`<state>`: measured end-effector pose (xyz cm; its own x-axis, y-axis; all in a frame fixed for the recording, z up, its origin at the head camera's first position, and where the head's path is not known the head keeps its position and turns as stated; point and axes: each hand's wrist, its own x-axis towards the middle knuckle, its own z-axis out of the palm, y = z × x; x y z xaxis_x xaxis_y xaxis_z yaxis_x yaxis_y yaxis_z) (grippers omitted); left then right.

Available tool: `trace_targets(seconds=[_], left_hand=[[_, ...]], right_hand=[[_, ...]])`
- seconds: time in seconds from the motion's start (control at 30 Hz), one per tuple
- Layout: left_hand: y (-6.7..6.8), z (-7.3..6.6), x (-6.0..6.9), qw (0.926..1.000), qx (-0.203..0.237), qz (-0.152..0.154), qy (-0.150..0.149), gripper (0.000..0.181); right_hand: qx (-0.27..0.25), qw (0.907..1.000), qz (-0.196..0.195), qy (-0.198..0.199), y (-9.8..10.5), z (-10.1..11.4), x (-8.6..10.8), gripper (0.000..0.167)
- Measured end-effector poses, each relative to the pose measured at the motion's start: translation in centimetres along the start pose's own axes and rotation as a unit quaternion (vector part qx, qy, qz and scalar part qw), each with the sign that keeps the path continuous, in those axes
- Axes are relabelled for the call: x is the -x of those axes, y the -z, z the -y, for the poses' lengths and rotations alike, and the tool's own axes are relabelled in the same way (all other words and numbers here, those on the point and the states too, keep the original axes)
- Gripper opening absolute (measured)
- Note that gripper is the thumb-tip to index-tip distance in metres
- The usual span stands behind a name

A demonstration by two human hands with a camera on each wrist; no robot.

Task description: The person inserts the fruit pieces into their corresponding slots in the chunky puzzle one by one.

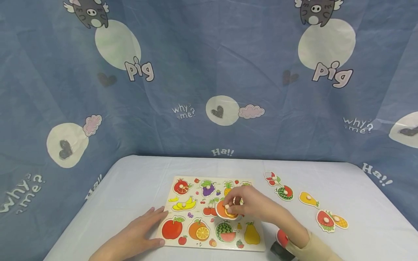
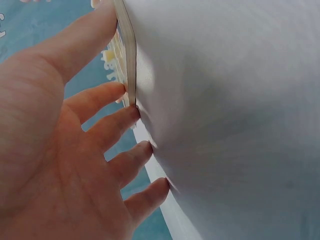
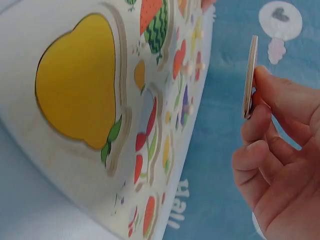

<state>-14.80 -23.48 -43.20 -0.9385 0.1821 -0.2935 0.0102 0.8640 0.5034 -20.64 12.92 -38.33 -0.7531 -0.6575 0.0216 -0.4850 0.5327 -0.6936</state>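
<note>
Head view: A wooden fruit puzzle board (image 1: 228,247) lies flat on the white worktop (image 1: 137,181). The left hand (image 1: 137,232) is at the board's left edge, fingers extended and slightly spread, thumb at the near corner, with nothing in its grasp. The right hand (image 1: 253,204) is over the board, right of the cherries (image 1: 207,211), pinching the orange piece (image 1: 220,209) by its knob between thumb and fingers. Knobs are also visible on the pomegranate (image 1: 180,189), grapes (image 1: 208,190) and bananas (image 1: 187,206). To the right of the board lie a red-and-white piece with green leaves (image 1: 271,178), a watermelon piece (image 1: 285,193), a pear piece (image 1: 305,199), a strawberry piece (image 1: 325,222) and, at its side, a pineapple piece (image 1: 341,222). A red piece (image 1: 281,237) is partly hidden by the right forearm, next to a black object (image 1: 281,251). A blue printed cloth (image 1: 183,72) forms the background.

Left wrist view: The palm is open. The thumb and nearer fingertips meet the board's edge; the outer fingertips are at the worktop.

Right wrist view: The gripped piece appears edge-on, clear of the board; its printed face cannot be seen from here. The board's printed pear (image 3: 77,82) fills the near corner.
</note>
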Motion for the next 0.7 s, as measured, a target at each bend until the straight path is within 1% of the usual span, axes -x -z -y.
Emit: trace_targets(seconds=[0.23, 0.43, 0.7], left_hand=[[0.0, -0.1, 0.0, 0.9999, -0.011, -0.001, 0.002, 0.084], [0.1, -0.1, 0.0, 1.0000, -0.006, 0.001, 0.001, 0.084], [0.1, 0.0, 0.1, 0.9999, -0.012, 0.000, -0.001, 0.085]], right_hand=[[-0.014, 0.9998, 0.016, -0.005, -1.0, 0.8, -0.5, 0.014], [-0.025, 0.9992, 0.029, 0.011, -2.0, 1.1, -1.1, 0.013], [-0.017, 0.9985, 0.049, 0.018, -3.3, 1.5, -2.1, 0.012]])
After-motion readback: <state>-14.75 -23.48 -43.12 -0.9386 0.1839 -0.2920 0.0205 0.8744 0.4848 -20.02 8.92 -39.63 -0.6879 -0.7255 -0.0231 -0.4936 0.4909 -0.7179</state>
